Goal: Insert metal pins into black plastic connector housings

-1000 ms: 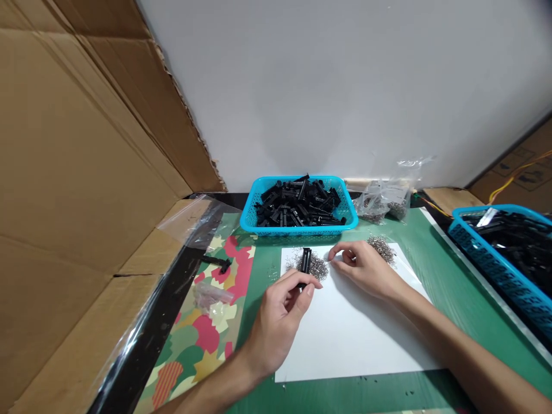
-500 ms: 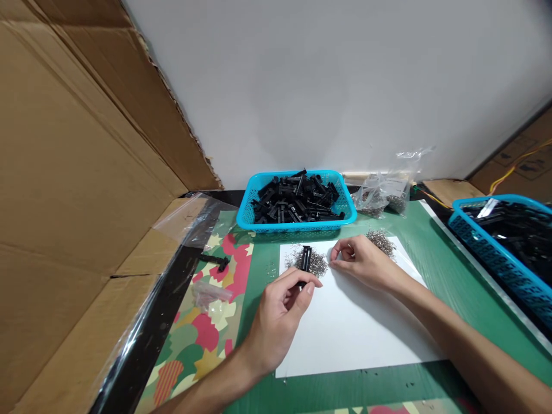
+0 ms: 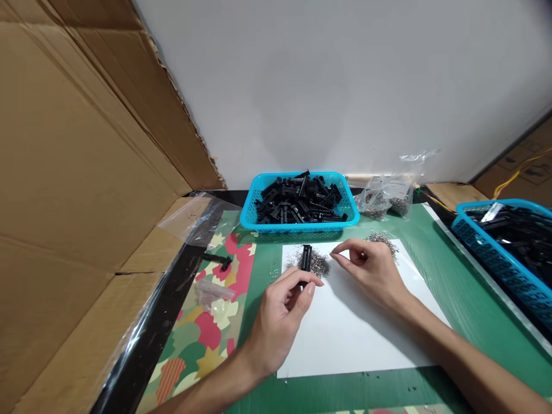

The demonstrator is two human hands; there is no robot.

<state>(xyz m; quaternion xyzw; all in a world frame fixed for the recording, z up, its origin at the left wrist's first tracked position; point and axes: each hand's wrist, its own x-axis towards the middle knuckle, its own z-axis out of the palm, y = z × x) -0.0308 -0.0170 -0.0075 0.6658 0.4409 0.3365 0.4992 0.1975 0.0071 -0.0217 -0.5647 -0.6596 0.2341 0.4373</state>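
My left hand (image 3: 282, 316) is closed on a slim black plastic part (image 3: 306, 259), which points away from me over the white sheet (image 3: 345, 333). Just beyond and beside that part lies a pile of small metal pieces (image 3: 319, 265). To the right of the pile, my right hand (image 3: 366, 267) hovers with thumb and forefinger tips pinched together; whatever they hold is too small to make out. A second metal pile (image 3: 382, 238) shows partly behind my right hand.
A blue basket (image 3: 299, 227) of black parts stands behind the sheet, another blue basket (image 3: 487, 247) at right. Clear bags (image 3: 383, 198) of metal pieces sit near the wall. One black part (image 3: 219, 260) lies left; cardboard (image 3: 77, 172) rises beyond it.
My right hand has turned, its knuckles now further right and its thumb and forefinger stretched more to the left. My left hand still holds the black part. The view has shifted slightly.
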